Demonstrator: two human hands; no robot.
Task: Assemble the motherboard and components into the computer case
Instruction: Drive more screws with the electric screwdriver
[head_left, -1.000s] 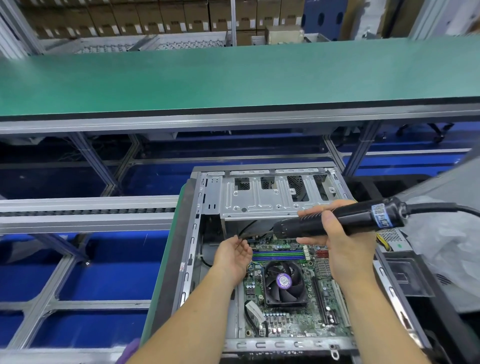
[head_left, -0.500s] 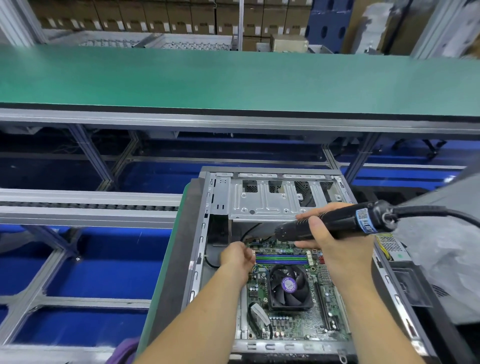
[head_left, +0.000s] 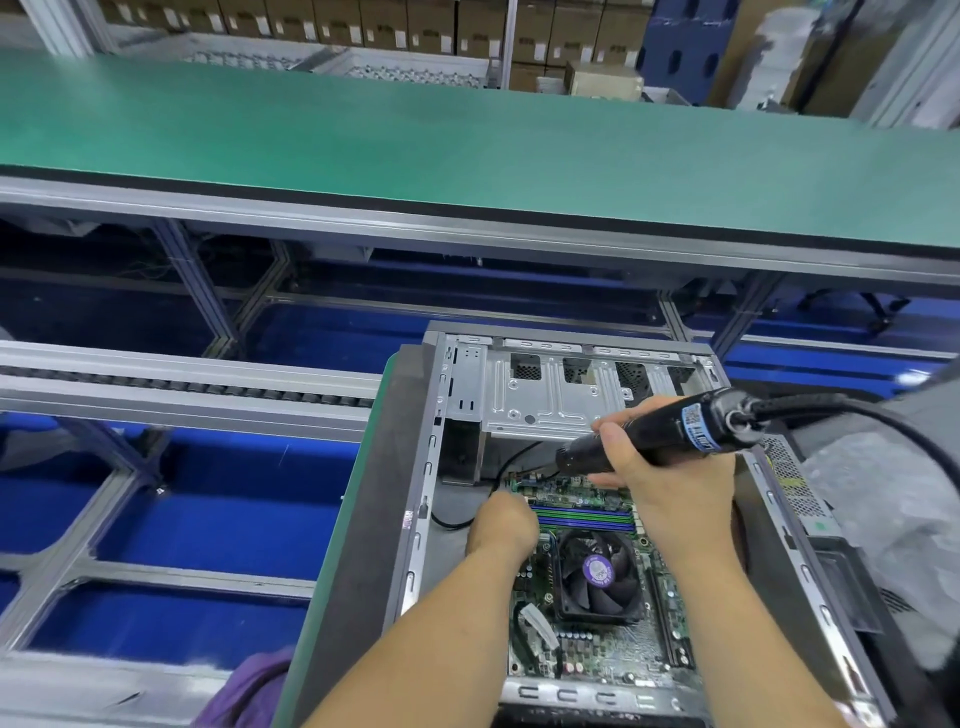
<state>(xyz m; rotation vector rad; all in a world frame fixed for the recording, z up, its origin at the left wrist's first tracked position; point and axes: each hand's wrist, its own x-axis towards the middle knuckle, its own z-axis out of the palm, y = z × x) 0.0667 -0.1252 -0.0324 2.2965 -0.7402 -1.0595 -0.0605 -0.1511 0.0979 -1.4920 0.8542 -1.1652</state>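
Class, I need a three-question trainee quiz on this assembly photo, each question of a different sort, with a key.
1. True or false: the right hand grips the screwdriver.
2. The fan sits on the: A) motherboard B) green belt C) drive cage.
3. Fill in: the left hand is at the board's far-left ____.

Key: 1 true; 2 A; 3 corner.

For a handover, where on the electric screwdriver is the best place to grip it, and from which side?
Grip the screwdriver on its thick black barrel, roughly where the right hand wraps it now, coming from above. It lies nearly level, tip toward the motherboard corner, cable trailing off the rear, so both ends are poor holds.
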